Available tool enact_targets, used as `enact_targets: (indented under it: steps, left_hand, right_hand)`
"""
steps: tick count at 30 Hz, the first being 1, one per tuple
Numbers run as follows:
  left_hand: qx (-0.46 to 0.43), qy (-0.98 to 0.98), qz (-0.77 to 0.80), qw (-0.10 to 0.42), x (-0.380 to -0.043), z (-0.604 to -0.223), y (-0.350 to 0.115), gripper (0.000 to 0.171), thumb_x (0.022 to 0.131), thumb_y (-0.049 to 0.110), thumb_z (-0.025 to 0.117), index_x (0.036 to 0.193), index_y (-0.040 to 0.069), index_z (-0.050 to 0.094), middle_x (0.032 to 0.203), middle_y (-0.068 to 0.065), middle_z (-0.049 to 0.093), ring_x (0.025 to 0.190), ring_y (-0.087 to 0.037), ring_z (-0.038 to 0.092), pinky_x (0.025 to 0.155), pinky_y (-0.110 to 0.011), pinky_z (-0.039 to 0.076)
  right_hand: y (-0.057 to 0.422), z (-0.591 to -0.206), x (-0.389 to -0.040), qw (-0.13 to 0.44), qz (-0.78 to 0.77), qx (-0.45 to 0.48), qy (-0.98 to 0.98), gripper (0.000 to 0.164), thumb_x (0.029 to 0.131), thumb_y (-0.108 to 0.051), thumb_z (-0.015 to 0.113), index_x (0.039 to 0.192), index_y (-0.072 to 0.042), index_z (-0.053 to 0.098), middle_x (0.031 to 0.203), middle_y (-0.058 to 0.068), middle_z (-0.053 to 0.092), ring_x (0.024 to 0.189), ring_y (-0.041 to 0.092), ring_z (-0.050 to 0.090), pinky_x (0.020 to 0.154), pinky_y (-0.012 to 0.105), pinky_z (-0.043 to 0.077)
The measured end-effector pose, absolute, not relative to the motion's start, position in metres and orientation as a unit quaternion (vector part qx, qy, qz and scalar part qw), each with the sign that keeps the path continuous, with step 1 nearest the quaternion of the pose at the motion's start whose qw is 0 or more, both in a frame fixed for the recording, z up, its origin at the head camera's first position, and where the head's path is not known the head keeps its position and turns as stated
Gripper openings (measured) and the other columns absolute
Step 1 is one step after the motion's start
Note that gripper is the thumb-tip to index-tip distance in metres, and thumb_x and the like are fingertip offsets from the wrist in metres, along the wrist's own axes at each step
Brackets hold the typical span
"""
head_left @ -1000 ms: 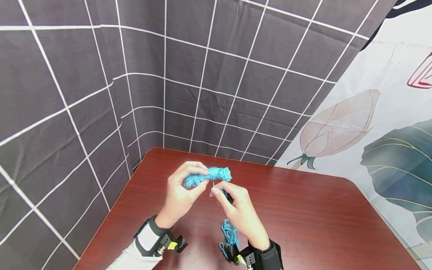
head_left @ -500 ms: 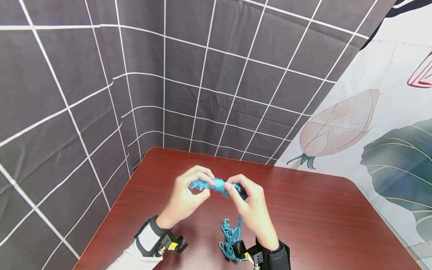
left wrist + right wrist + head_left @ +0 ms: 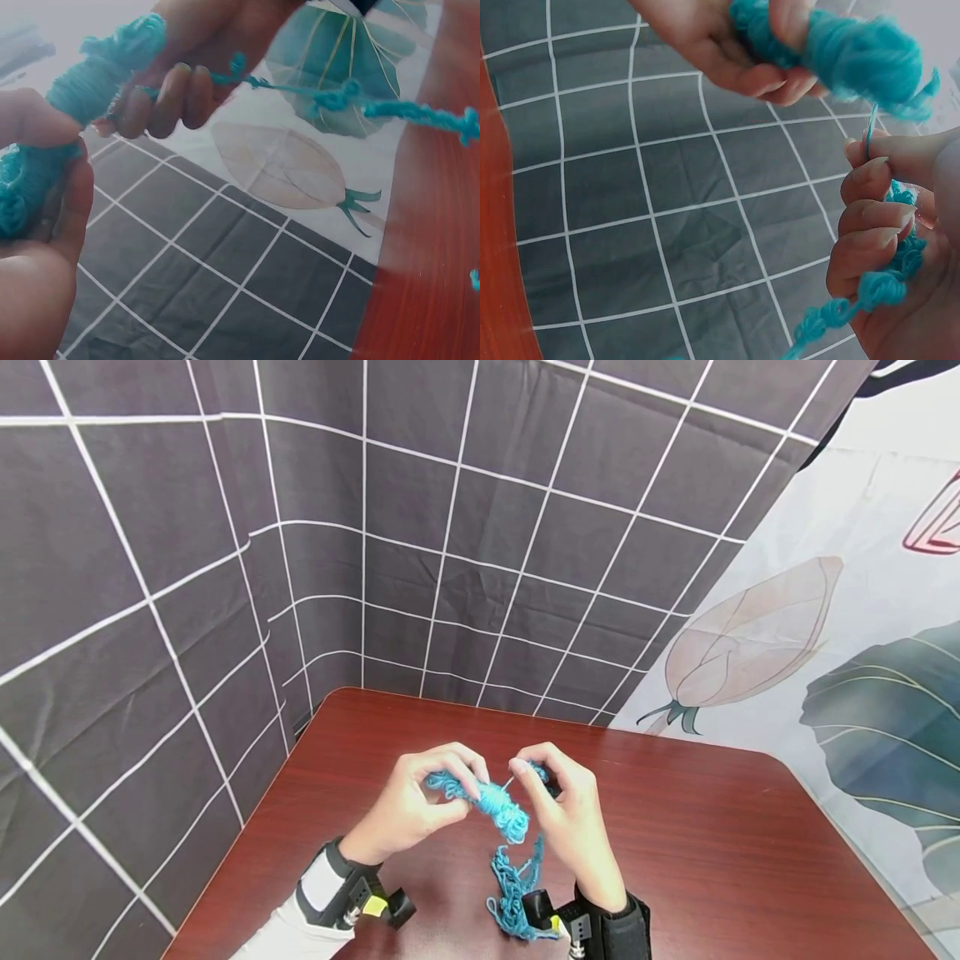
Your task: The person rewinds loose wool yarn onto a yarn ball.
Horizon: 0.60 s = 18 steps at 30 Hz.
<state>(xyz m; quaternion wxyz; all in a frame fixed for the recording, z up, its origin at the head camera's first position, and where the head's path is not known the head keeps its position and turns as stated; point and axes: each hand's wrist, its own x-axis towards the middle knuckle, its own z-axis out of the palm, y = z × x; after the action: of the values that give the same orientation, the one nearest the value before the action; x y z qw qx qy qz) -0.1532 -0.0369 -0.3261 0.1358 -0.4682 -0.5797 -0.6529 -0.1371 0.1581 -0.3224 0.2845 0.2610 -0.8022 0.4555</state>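
Observation:
A blue yarn bundle (image 3: 501, 810), wound tightly round its middle with loose loops at its ends, is held above the table by my left hand (image 3: 423, 793), thumb below and fingers over it. My right hand (image 3: 562, 793) pinches a strand of yarn (image 3: 872, 124) that runs taut from the bundle. More crinkled yarn (image 3: 907, 247) lies under the curled fingers of that hand and trails out below the palm. In the left wrist view the trailing yarn (image 3: 420, 112) stretches off to the right.
A loose heap of blue yarn (image 3: 513, 889) lies on the red-brown table (image 3: 690, 843) near the right wrist. A dark grid-patterned curtain (image 3: 420, 527) stands behind and left, with a flower-printed white cloth (image 3: 750, 643) at the right.
Both hands have shifted slightly right and lower. The bundle has turned so its right end points down toward me. My right hand has moved from under the bundle, past it, to its right side.

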Motion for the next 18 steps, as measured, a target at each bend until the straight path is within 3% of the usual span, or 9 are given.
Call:
enact_targets:
  steps: [4,7,12,18]
  left_hand:
    - [-0.455,-0.550,-0.688,0.132,-0.160,-0.336,-0.037,0.022,0.068,-0.021,0.065,0.082,-0.004,0.060,0.091,-0.022,0.059,0.084,-0.029,0.056,0.068,-0.027,0.055]
    - [-0.437,-0.550,-0.694,0.158,-0.165,-0.343,-0.037,0.022,0.068,-0.017,0.068,0.084,-0.004,0.060,0.093,-0.020,0.059,0.086,-0.030,0.055,0.071,-0.028,0.055]
    - [-0.389,-0.561,-0.692,0.234,-0.163,-0.337,-0.038,0.023,0.068,-0.017,0.069,0.086,-0.005,0.062,0.092,-0.018,0.059,0.087,-0.029,0.055,0.073,-0.024,0.054]
    - [-0.326,-0.601,-0.650,0.333,-0.155,-0.323,-0.037,0.024,0.064,-0.021,0.069,0.084,-0.008,0.064,0.090,-0.023,0.059,0.088,-0.027,0.055,0.075,-0.016,0.050]
  right_hand:
    - [0.157,-0.324,-0.139,0.273,0.464,0.262,-0.801,0.004,0.087,-0.009,0.061,0.090,-0.010,0.064,0.070,0.000,0.057,0.053,0.009,0.043,0.046,0.022,0.038]
    - [0.154,-0.325,-0.141,0.262,0.472,0.269,-0.798,0.005,0.087,-0.005,0.060,0.090,-0.007,0.063,0.072,0.002,0.059,0.054,0.010,0.047,0.046,0.022,0.040]
    - [0.145,-0.329,-0.143,0.257,0.459,0.290,-0.800,0.008,0.089,-0.003,0.056,0.091,-0.007,0.062,0.068,0.004,0.055,0.054,0.011,0.045,0.047,0.023,0.041]
    - [0.134,-0.334,-0.141,0.227,0.440,0.309,-0.812,0.011,0.093,-0.014,0.053,0.092,-0.010,0.064,0.069,0.000,0.056,0.055,0.010,0.043,0.050,0.026,0.042]
